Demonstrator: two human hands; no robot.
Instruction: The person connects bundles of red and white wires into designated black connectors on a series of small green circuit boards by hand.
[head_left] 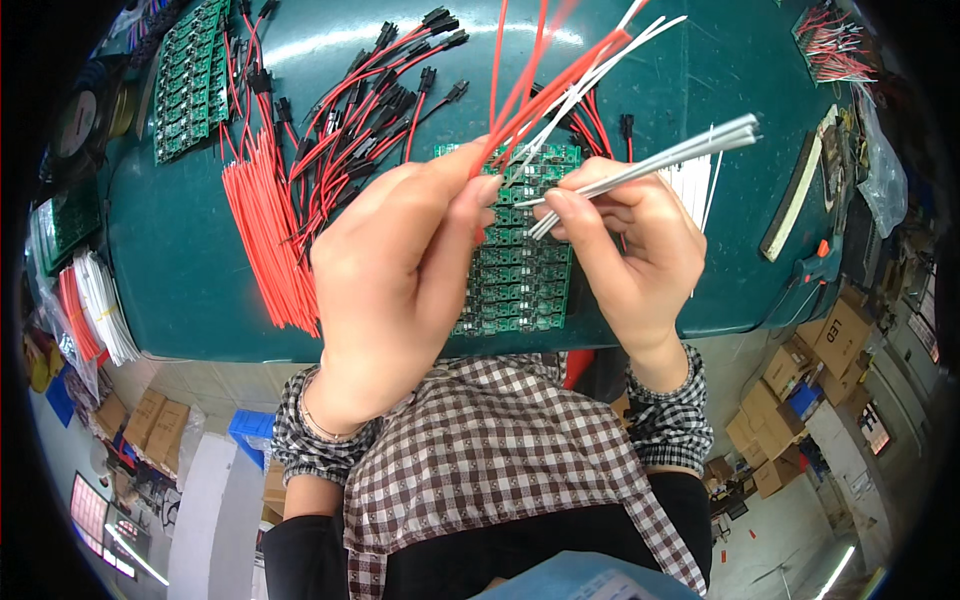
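Observation:
My left hand (390, 260) is closed, thumb against fingers, on several red wires (545, 95) and a few thin white ones (600, 75) that fan up and away to the right. Between the thumb and fingers of my right hand (640, 245) is a bundle of white wires (685, 150), its near ends pointing left toward the left hand. Both hands hover over a green circuit board panel (515, 290) on the table, partly covering it. Left of it lie a pile of red wires (265, 245) and several red-and-black leads with black connectors (375, 115).
On the green table (750, 280), another circuit board panel (195, 85) stands at the far left. More white wires (688, 185) lie beyond my right hand. Toward the right are a dark strip (790, 200), an orange-and-grey tool (820, 258) and a board with red wires (835, 45).

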